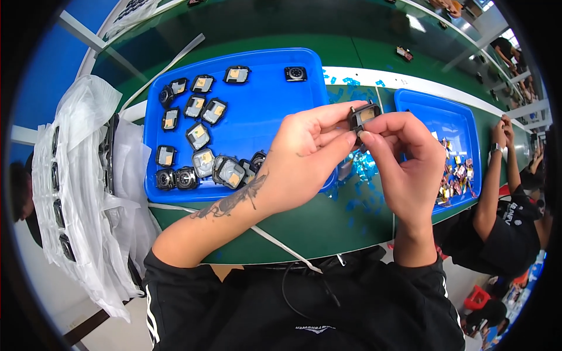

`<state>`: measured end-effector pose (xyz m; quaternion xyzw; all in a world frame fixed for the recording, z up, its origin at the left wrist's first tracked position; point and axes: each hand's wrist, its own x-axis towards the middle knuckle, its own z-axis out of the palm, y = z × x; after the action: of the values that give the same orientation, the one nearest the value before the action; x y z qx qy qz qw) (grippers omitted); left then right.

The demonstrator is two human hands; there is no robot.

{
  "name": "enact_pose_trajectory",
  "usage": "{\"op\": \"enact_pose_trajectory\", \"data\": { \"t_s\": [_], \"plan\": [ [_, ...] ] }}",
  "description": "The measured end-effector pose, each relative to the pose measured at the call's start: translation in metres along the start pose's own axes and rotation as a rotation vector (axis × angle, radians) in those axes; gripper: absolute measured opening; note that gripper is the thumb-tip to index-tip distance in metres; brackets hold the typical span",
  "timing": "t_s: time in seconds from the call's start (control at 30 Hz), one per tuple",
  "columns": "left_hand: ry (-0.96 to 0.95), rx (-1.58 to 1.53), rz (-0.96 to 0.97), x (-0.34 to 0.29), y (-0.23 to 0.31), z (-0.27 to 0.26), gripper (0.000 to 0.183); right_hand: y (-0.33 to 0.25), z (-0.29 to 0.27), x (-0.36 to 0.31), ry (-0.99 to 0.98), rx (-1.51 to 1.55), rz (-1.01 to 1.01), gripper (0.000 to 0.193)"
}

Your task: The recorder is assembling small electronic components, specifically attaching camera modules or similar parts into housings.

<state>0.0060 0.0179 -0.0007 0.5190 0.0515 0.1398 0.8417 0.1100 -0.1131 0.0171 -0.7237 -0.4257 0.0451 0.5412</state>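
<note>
Black watch case (367, 114) sits pinched between left hand (307, 143) and right hand (408, 158), just right of the large tray (257, 117). Brace it firmly left; apply light right-fingertip pressure. Blue scraps (363, 167) lie below, beside the tray.

Light (415, 23) glints on a green worktop (374, 29) (a blue wall (44, 76) stands left).
</note>
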Motion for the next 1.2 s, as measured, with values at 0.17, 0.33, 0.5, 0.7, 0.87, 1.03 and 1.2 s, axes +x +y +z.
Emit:
{"op": "enact_pose_trajectory", "data": {
  "t_s": [0.17,0.33,0.5,0.7,0.87,1.03,1.2],
  "plan": [
    [-0.012,0.003,0.030,-0.001,-0.008,0.002,0.042,0.000,0.000,0.001,0.024,0.000,0.028,0.008],
    [-0.038,0.057,0.060,0.000,-0.008,0.003,0.042,-0.002,-0.002,0.001,0.017,-0.003,0.044,0.008],
    [-0.019,0.005,0.064,-0.001,-0.011,0.005,0.044,0.000,-0.002,0.002,0.015,0.061,0.078,0.007],
    [-0.008,0.055,0.094,-0.003,-0.013,0.006,0.043,-0.002,-0.004,0.003,-0.010,0.021,0.071,0.007],
    [0.006,0.179,0.090,-0.006,-0.011,0.007,0.042,-0.005,-0.009,0.004,-0.058,-0.103,0.023,0.008],
    [0.016,0.139,0.082,-0.007,-0.011,0.012,0.041,-0.002,-0.008,0.006,-0.015,-0.062,-0.035,0.015],
    [-0.031,0.169,0.047,-0.006,-0.010,0.008,0.040,-0.005,-0.015,0.008,-0.059,-0.200,-0.046,0.017]
  ]
}}
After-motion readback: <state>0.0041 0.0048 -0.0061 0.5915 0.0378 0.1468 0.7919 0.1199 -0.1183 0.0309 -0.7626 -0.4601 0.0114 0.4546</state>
